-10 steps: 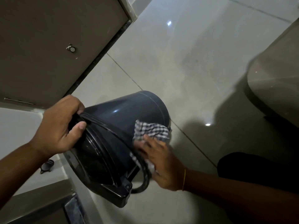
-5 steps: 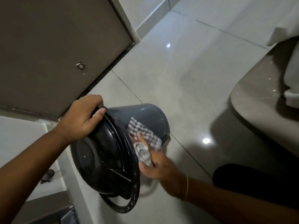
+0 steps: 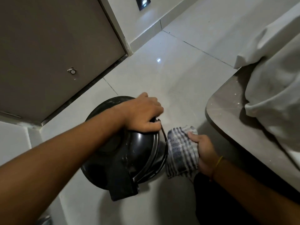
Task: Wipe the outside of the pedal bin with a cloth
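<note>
A dark grey round pedal bin [image 3: 123, 153] stands on the pale tiled floor, seen from above with its black lid towards me. My left hand [image 3: 142, 114] grips the far right edge of its top rim, at the thin wire handle. My right hand [image 3: 204, 151] holds a grey and white checked cloth [image 3: 180, 151] bunched against the bin's right side. The bin's side wall is mostly hidden under the lid and my left arm.
A brown door [image 3: 48, 54] with a small round stopper [image 3: 72, 71] fills the upper left. A grey stone platform [image 3: 230, 120] with white bedding [image 3: 272, 78] on it runs along the right. A wall socket [image 3: 142, 3] sits at the top.
The bin has swung from lying tilted to upright with its lid facing me. My left hand slid round to the far right rim. The cloth moved to the bin's right side.
</note>
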